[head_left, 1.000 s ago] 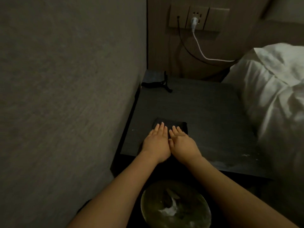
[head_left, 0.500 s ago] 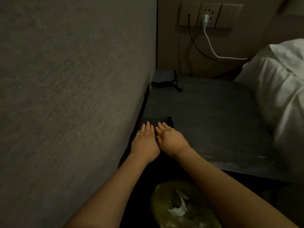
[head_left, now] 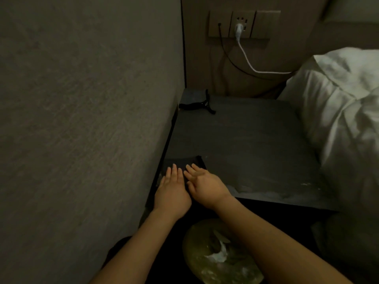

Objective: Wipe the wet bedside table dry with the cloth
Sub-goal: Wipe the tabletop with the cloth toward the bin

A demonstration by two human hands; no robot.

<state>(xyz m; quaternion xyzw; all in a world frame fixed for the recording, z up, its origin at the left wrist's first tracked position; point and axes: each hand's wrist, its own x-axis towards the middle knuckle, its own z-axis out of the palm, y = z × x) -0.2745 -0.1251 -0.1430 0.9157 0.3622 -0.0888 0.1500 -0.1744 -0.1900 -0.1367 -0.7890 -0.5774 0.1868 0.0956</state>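
I find the cloth (head_left: 182, 163) at the tabletop's (head_left: 246, 144) near left corner, both hands' fingers (head_left: 174, 171) flat, together, atop it. Judged soft, limp: press with palms, don't pinch

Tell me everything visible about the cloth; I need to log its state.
The cloth is dark, nearly black, apparently folded into a flat pad of soft fabric. It lies on the near left corner of the dark bedside table, close to the wall. The left hand and right hand press flat on it side by side, fingers extended, covering its near part. Only its far edge and right corner show. The dim light hides any dampness.
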